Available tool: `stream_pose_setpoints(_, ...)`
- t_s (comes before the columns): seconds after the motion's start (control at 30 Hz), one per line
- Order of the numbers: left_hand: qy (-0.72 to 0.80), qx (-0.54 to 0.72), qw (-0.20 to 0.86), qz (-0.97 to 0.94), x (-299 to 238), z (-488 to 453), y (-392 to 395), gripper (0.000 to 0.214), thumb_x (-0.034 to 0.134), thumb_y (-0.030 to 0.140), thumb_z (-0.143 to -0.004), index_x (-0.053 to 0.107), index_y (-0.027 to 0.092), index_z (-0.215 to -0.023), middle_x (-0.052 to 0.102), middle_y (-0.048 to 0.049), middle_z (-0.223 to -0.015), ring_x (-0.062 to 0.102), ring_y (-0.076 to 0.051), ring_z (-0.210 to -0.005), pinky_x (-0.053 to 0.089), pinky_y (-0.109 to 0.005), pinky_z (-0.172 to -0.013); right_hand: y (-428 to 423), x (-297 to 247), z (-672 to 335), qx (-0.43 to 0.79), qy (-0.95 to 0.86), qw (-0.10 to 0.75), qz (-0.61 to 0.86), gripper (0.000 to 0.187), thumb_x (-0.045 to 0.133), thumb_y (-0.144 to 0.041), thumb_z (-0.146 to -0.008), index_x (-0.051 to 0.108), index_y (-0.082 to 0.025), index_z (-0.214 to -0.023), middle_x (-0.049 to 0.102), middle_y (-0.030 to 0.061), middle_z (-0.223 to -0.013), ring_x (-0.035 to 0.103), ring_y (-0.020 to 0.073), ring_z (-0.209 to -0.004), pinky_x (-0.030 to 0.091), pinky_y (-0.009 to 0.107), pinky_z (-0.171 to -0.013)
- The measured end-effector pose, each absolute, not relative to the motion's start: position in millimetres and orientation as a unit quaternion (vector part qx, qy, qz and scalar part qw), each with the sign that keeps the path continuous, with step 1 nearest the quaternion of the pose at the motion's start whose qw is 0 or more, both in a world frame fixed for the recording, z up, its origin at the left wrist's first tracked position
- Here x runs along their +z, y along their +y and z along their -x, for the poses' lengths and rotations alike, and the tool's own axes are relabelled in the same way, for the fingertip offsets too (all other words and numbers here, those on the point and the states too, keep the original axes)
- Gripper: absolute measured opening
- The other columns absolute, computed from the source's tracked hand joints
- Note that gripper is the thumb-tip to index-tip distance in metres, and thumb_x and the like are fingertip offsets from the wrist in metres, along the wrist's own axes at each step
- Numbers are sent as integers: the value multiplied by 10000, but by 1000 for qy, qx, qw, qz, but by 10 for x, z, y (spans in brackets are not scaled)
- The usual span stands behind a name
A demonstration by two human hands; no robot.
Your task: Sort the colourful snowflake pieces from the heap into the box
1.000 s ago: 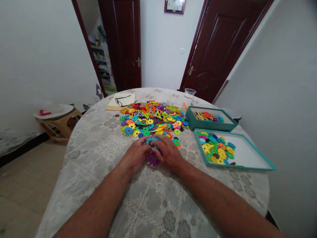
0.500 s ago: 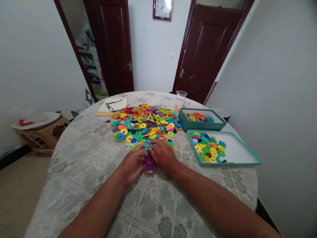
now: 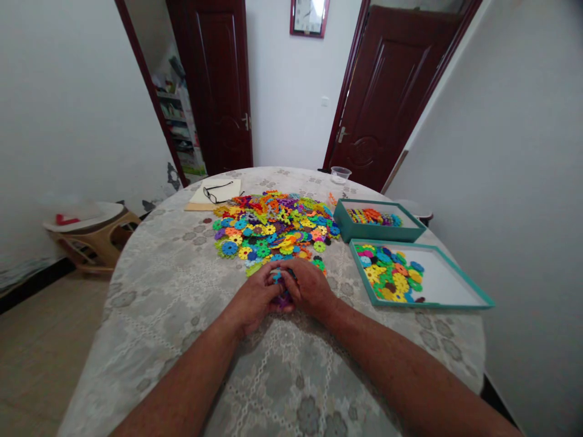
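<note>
My left hand [image 3: 257,297] and my right hand [image 3: 307,288] meet in front of me, both closed around joined plastic gear-shaped discs. A purple disc [image 3: 283,300] shows low between the fingers, and a bit of a light blue disc [image 3: 277,277] peeks out above it. My fingers cover most of these pieces, so how they fit together is hidden. Just beyond the hands spreads a large heap of colourful notched discs [image 3: 277,227] in yellow, green, blue, orange and purple.
Right of the heap stands a teal box [image 3: 382,230] with rows of discs inside. Nearer, a shallow teal lid [image 3: 450,285] holds more loose discs. Glasses [image 3: 214,195] lie on a paper pad [image 3: 198,200] at the back left. A clear plastic cup [image 3: 340,176] stands at the far edge.
My left fingers have closed further around the purple and light blue discs, which are now more covered. The whole view has shifted slightly, so everything sits a little further right.
</note>
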State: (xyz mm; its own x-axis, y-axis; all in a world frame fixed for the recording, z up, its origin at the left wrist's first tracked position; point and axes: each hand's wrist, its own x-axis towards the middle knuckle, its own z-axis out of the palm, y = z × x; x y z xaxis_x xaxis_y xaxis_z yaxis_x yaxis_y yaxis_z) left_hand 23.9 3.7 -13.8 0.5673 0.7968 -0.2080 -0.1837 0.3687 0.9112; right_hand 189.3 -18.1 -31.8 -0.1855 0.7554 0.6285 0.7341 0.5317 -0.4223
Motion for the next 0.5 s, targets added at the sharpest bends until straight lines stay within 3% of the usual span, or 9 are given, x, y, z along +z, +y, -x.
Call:
stream_pose_setpoints(0.1,357,318,733,-483,-111,-215,37,450,804,322,-829,667,260,-1253,706,-105,-1137,728,-230,-882,651,-327,-583,-172,-289,-1960,34,-737,460,494,262,485,-333,-1054,672,-241,-1212,757,78,-1109,698,223,-1047,550,364,-956)
stream_pose_setpoints(0.23,396,390,706,-438,-91,-169,134,348,753,274,-853,657,239,-1185,690,-75,-1028,706,-212,-858,659,-328,-577,-56,-270,-2263,20,-671,497,550,262,455,-245,-1030,691,-222,-1140,755,81,-1091,696,224,-1045,541,372,-968)
stream_pose_setpoints(0.37,414,478,689,-354,-99,-105,278,292,667,188,-870,632,223,-1157,681,-50,-958,686,-171,-805,674,-350,-637,59,-345,-2608,-18,-676,387,626,244,491,-172,-959,721,-185,-1039,745,115,-1035,682,257,-1009,528,392,-940)
stream_pose_setpoints(0.5,417,519,681,-303,-97,-76,344,304,625,138,-845,628,199,-1142,668,-46,-918,686,-166,-773,674,-362,-656,21,-418,-2632,1,-735,264,625,220,580,-296,-985,725,-168,-1089,739,128,-1058,670,263,-1039,509,390,-961)
